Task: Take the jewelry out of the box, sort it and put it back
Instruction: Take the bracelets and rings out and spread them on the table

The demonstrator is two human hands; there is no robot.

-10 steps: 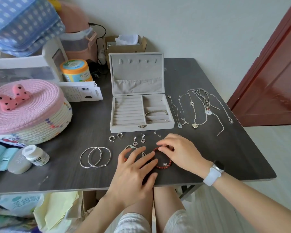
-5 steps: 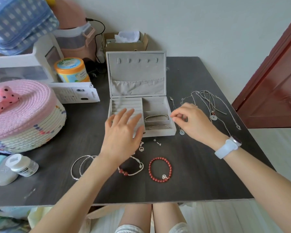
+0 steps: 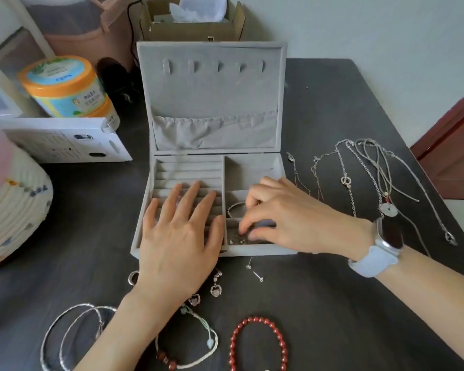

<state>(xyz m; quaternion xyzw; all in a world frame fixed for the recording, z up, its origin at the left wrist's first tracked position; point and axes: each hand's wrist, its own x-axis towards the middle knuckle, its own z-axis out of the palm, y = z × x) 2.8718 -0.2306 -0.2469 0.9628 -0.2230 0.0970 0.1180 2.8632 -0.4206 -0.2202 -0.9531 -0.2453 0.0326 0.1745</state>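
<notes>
Compared with a moment ago, both hands are now found at the grey jewelry box (image 3: 212, 103) instead of over the bracelets on the dark table (image 3: 332, 303), and the view is drawn much closer to the box. The left hand (image 3: 182, 231) is laid flat, fingers straight and spread, on the ring-roll compartment (image 3: 188, 170), nothing being grasped; the box appears to be steadied by it. The right hand (image 3: 287, 218) is lowered into the front right compartment, its fingertips (image 3: 243, 230) curled down onto some small dark pieces (image 3: 236, 240) lying there; whether one is actually pinched cannot be told. A silver bangle (image 3: 235, 206) is seen in the middle right compartment. The shift suggests that emptying is not finished and that the last small items are being picked out. Already laid out are the necklaces (image 3: 359, 178) to the right of the box, the red bead bracelet (image 3: 257, 344), the cord bracelet (image 3: 188, 344), the hoop earrings (image 3: 70, 336), drop earrings (image 3: 216, 287) and stud earrings (image 3: 255, 273) in front of it. Printed characters are carried on the orange-lidded jar (image 3: 65, 87), and small print on the white carton (image 3: 62, 140), but neither can be read; no brand is legible.
</notes>
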